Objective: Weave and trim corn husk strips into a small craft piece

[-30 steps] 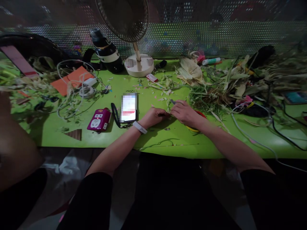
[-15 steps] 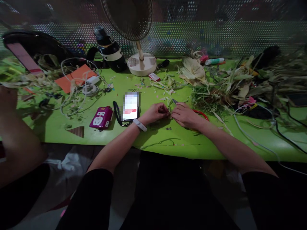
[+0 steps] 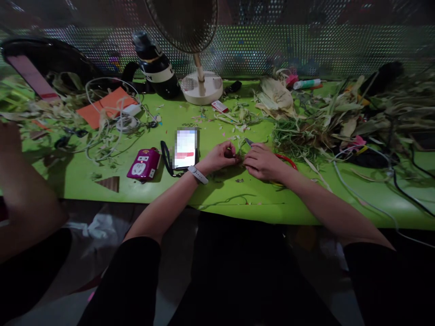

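Both forearms reach forward over the green counter [image 3: 102, 181] and converge, wrists low on its surface. The left hand [image 3: 220, 158], a pale band at its wrist, curls with fingers pinched together on a small piece of plant fibre [image 3: 239, 158] too dim to identify closely. The right hand [image 3: 263, 162] meets it fingertip to fingertip, its grip closed around a small metal tool [image 3: 249, 142] whose tip juts up beyond the knuckles. A phone [image 3: 186, 148] lies just left of the left hand.
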### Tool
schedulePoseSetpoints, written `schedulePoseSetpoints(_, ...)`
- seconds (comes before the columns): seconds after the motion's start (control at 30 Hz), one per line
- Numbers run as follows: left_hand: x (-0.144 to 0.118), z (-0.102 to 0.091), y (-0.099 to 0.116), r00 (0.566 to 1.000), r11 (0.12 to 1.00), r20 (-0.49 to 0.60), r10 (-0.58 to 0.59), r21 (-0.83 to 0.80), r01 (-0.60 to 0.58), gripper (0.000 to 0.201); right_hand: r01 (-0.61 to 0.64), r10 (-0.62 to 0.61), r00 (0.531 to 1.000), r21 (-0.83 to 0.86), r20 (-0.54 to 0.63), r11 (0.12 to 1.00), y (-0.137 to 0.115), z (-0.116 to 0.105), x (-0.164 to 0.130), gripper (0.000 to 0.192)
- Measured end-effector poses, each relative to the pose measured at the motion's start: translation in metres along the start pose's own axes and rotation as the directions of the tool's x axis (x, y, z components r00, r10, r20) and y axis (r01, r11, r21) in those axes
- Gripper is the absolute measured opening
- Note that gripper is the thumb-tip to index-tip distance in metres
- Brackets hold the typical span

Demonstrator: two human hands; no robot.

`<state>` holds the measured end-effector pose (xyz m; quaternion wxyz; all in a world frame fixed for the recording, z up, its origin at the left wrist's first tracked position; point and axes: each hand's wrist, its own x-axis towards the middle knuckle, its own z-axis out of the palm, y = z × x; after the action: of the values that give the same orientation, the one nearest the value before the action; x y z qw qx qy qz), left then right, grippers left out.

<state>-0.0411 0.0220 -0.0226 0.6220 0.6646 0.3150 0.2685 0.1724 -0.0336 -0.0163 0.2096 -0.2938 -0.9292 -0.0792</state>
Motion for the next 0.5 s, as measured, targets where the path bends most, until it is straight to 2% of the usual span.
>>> schedulePoseSetpoints(0.23,0.0001,0.0004,-0.0010,1.000,0.999,-0.018,0.023,-0.027,-0.023,0.032,-0.234,0.239,0.971,0.163,-0.011,0.958,0.0005,0.0000,0.0008,0.015)
schedulePoseSetpoints(0.33,-0.0002,0.0001,-0.0013,1.000,0.999,-0.014,0.007,-0.053,-0.007,0.032,-0.259,0.262,0.965,0.187,0.006,0.948,-0.0001,0.0024,0.0016,0.018)
schedulePoseSetpoints(0.5,0.0004,-0.0010,-0.0031,0.999,0.994,0.017,-0.032,-0.102,0.033,0.038,-0.219,0.218,0.976,0.067,0.028,0.973,-0.0040,0.0015,0.0043,0.023)
